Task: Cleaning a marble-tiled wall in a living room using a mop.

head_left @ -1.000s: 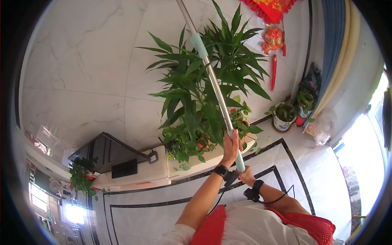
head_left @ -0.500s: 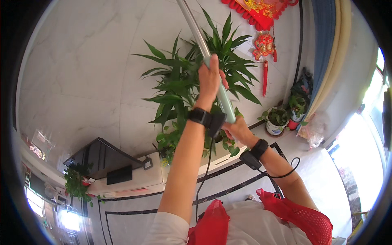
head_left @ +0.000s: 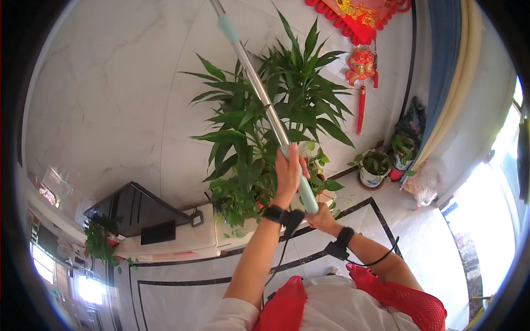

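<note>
The left hand is wrapping closed around a long silver pole with a pale green grip, rising up-left against open wall. Behind it, a leafy plant is filling a white planter. The right hand is gripping the pole's lower end, just below.

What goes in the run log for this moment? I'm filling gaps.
left hand: gripping pole | right hand: at pole's lower end | pole: slanted up-left, before plant | wall: behind

A dark flat screen stands lower left; a red-and-gold wall sign hangs top right.
</note>
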{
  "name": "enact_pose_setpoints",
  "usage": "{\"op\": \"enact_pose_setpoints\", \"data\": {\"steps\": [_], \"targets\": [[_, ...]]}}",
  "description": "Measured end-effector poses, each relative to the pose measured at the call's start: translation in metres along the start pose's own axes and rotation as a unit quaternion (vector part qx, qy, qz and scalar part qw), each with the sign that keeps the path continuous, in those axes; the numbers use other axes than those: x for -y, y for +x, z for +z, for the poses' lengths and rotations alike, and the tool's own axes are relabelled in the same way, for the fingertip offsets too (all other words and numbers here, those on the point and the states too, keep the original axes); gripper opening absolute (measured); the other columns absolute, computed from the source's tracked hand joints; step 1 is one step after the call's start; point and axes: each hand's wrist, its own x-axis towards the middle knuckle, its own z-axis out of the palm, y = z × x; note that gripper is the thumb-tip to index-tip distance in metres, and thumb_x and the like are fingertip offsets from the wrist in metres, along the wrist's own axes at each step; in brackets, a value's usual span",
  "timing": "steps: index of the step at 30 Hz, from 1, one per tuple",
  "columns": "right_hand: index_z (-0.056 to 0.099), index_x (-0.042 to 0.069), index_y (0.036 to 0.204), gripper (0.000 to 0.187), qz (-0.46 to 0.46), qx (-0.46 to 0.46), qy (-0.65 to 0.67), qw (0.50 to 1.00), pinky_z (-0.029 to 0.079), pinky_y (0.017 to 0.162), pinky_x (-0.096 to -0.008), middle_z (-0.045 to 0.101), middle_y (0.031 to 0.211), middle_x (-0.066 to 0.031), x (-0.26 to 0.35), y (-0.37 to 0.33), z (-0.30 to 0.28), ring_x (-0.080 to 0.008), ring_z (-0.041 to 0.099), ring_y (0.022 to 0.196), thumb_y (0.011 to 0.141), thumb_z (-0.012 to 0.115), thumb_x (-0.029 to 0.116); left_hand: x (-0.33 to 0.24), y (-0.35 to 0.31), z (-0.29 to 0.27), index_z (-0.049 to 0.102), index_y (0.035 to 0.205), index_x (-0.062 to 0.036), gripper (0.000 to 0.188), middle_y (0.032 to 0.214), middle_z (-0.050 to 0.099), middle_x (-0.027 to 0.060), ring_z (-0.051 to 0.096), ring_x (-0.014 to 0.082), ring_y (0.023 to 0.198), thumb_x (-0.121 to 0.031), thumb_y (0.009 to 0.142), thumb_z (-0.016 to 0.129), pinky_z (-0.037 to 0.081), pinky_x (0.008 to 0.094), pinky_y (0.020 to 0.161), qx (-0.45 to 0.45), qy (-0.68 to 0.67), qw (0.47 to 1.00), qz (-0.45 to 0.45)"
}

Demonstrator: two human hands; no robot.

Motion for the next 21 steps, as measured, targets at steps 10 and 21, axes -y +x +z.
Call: {"op": "enact_pose_setpoints", "data": {"steps": [10, 21], "targets": [[0.057, 0.001, 0.069, 0.024, 0.052, 0.006, -0.084, 0.995, 0.043, 0.045, -0.0300, 0.054, 0.055, -0.0041, -0.127, -0.048, 0.011, -0.0104, 0.052, 0.048, 0.072, 0.069, 0.021, 0.083, -0.094, -0.022, 0.040, 0.090, -0.0069, 0.035, 0.055, 0.050, 0.0055, 0.051, 0.0151, 0.040, -0.041, 0.094, 0.046, 0.044, 0.0280, 0.038, -0.038, -0.063, 0.993, -0.096], [0.058, -0.007, 0.076, 0.027, -0.025, 0.005, -0.051, 0.998, 0.042, 0.040, -0.0284, 0.056, 0.054, -0.0073, 0.074, 0.038, 0.057, -0.0127, 0.053, 0.042, 0.071, 0.068, 0.018, -0.070, 0.040, -0.076, 0.042, 0.095, -0.0022, 0.050, 0.059, 0.052, 0.0084, 0.051, 0.0164, 0.039, -0.051, 0.090, 0.046, 0.045, 0.0301, 0.037, 0.002, -0.024, 0.999, 0.030]]}}
